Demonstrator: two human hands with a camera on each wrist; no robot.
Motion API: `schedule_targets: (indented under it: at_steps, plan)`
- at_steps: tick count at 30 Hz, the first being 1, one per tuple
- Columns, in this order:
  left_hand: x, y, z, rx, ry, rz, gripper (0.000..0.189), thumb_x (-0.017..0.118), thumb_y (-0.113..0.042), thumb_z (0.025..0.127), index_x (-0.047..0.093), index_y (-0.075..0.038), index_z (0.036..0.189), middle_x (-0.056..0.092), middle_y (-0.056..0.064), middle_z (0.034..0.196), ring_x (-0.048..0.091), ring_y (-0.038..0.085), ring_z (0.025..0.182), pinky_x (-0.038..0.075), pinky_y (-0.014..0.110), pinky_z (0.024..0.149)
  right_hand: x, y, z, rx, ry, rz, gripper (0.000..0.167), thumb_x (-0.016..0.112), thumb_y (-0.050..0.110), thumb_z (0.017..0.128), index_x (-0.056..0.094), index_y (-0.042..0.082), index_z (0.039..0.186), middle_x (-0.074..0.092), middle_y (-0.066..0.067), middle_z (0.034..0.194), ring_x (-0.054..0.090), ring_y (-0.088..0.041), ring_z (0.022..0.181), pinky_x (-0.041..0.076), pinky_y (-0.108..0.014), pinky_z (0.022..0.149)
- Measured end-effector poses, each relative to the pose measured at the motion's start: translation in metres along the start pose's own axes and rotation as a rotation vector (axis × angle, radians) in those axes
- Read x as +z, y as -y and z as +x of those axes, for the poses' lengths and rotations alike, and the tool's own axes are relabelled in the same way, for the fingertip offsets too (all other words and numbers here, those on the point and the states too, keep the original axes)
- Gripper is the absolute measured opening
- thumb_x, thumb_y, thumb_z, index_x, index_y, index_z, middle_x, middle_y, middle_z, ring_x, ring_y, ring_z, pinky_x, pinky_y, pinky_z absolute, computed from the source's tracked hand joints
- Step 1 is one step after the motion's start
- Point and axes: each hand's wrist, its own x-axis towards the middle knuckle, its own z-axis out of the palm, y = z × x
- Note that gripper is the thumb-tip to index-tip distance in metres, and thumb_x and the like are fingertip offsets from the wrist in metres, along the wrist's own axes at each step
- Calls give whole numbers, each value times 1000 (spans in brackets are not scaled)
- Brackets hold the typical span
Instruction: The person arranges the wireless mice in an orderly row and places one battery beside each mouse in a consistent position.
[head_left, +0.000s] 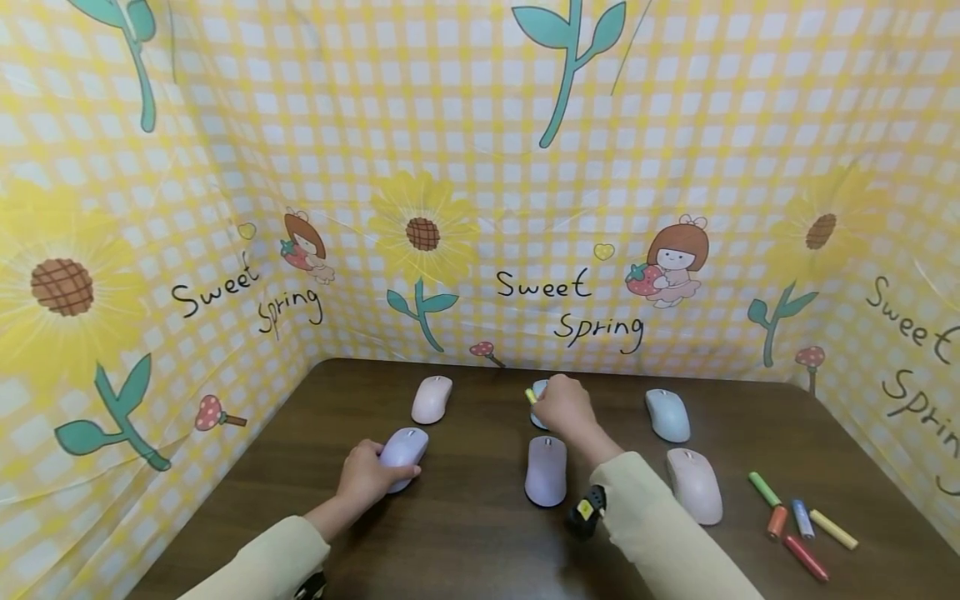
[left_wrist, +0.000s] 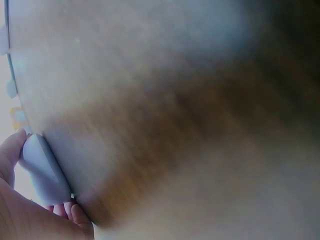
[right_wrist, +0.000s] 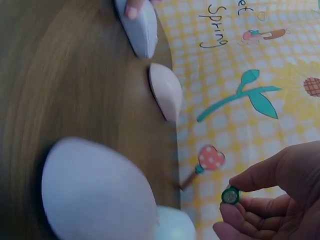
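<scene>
In the head view my left hand (head_left: 363,481) grips a lavender computer mouse (head_left: 403,450) by its sides on the table; the left wrist view shows thumb and fingers around the same mouse (left_wrist: 46,172). My right hand (head_left: 567,408) pinches a small green battery (right_wrist: 230,195) between thumb and fingers, its metal end showing in the right wrist view. From the head camera this hand partly covers a light blue mouse (head_left: 539,387) at the back middle. Whether the hand touches that mouse I cannot tell. Nearer to me lies another lavender mouse (head_left: 546,472).
A pale pink mouse (head_left: 432,400) lies at the back left. On the right are a light blue mouse (head_left: 667,415) and a pale pink one (head_left: 695,486). Several loose batteries (head_left: 831,529) lie farther right. Checked cloth (head_left: 480,192) walls in the dark wooden table (head_left: 465,550).
</scene>
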Motion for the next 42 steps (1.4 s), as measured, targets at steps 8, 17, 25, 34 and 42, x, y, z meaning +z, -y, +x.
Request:
schedule_targets:
  at_steps: [8, 17, 25, 34, 42]
  plan:
    - [-3, 3, 1, 1, -1, 6, 67, 90, -31, 62, 58, 14, 99, 60, 23, 94, 57, 37, 87, 46, 49, 77, 34, 28, 14, 14, 34, 65, 46, 64, 5, 78, 38, 17, 43, 30, 6, 41, 28, -11, 40, 26, -25, 41]
    - [-3, 10, 2, -18, 13, 9, 68, 90, -32, 62, 58, 14, 100, 60, 23, 95, 57, 37, 88, 46, 49, 77, 81, 40, 30, 82, 46, 125, 16, 71, 14, 81, 61, 5, 72, 57, -7, 67, 49, -20, 56, 41, -30, 50]
    - [-5, 10, 1, -5, 11, 9, 66, 91, -31, 61, 58, 13, 98, 60, 21, 92, 57, 36, 86, 46, 48, 76, 101, 48, 27, 113, 36, 121, 23, 70, 20, 84, 60, 3, 73, 58, -9, 71, 53, -23, 63, 46, -36, 59]
    - [-2, 6, 4, -1, 9, 8, 67, 90, -32, 61, 58, 13, 98, 60, 22, 92, 57, 36, 86, 46, 48, 76, 111, 54, 27, 102, 16, 81, 24, 68, 19, 84, 60, 6, 66, 62, -10, 74, 58, -25, 70, 51, -41, 68]
    - [1, 2, 3, -6, 17, -1, 65, 90, -31, 62, 58, 13, 98, 60, 21, 92, 57, 35, 86, 46, 48, 76, 116, 52, 26, 60, -18, 60, 29, 67, 19, 86, 60, 6, 62, 65, -11, 74, 64, -32, 78, 52, -43, 71]
